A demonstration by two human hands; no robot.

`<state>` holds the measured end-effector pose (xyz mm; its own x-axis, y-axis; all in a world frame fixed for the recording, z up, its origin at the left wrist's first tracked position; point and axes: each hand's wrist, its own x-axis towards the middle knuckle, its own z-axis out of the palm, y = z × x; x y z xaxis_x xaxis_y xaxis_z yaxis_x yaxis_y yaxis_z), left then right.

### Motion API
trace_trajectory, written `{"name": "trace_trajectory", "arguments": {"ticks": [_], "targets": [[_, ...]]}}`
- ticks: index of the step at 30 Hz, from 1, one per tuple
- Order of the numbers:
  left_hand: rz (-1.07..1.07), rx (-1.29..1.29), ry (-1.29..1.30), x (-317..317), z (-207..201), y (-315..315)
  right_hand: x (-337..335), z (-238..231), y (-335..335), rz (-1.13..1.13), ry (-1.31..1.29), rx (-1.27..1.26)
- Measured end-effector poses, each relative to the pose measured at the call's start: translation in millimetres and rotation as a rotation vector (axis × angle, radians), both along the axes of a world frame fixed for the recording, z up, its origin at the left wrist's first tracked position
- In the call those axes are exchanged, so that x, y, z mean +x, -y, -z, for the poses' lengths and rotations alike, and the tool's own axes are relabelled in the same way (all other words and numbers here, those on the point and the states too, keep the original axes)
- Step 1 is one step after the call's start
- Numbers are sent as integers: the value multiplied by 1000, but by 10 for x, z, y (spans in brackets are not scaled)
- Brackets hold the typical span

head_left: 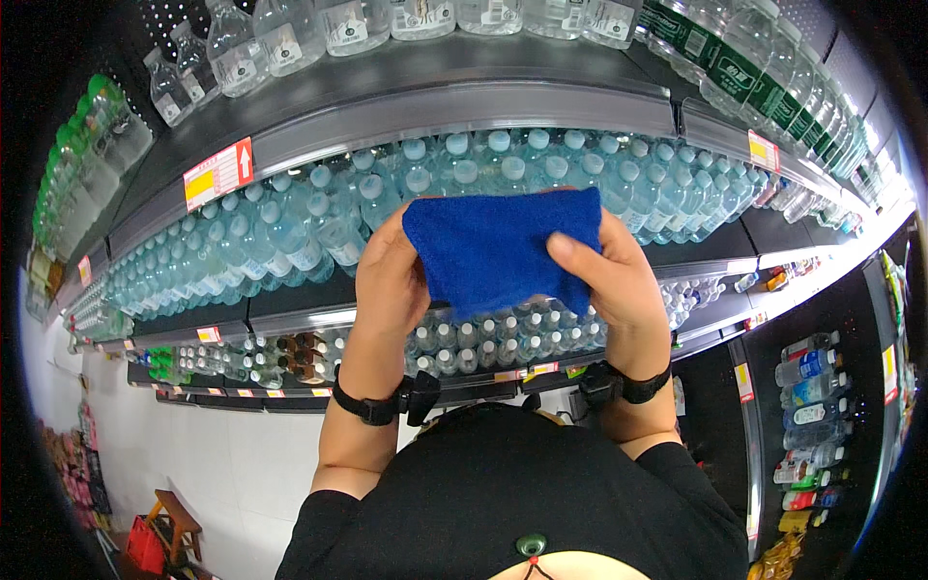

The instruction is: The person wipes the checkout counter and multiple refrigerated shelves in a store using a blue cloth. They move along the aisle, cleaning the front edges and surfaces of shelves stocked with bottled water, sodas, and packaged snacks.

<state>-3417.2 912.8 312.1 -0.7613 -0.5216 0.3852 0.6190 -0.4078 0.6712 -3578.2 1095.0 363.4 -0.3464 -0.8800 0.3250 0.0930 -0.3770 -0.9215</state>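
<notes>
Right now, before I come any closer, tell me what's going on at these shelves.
A person in a black top is holding a blue cloth in front of shelves of bottles. The left hand has its left edge, and the right hand has its right side, thumb on top. Behind it stand rows of bluish bottles, with small white-capped bottles on the shelf below.

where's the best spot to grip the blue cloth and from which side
Probably by its left and right edges, coming from outside: the blue cloth looks thin and limp, spread between the left hand and right hand, its lower edge loose.
</notes>
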Motion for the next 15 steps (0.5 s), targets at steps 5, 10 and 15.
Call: {"name": "trace_trajectory", "arguments": {"ticks": [5,10,15], "targets": [[30,103,4,-98,60,-23,-92,-36,-25,-86,-28,54],[70,173,140,-219,220,5,-42,-31,-55,39,-130,-4],[224,181,156,-225,218,-41,-12,-57,39,158,41,13]]}}
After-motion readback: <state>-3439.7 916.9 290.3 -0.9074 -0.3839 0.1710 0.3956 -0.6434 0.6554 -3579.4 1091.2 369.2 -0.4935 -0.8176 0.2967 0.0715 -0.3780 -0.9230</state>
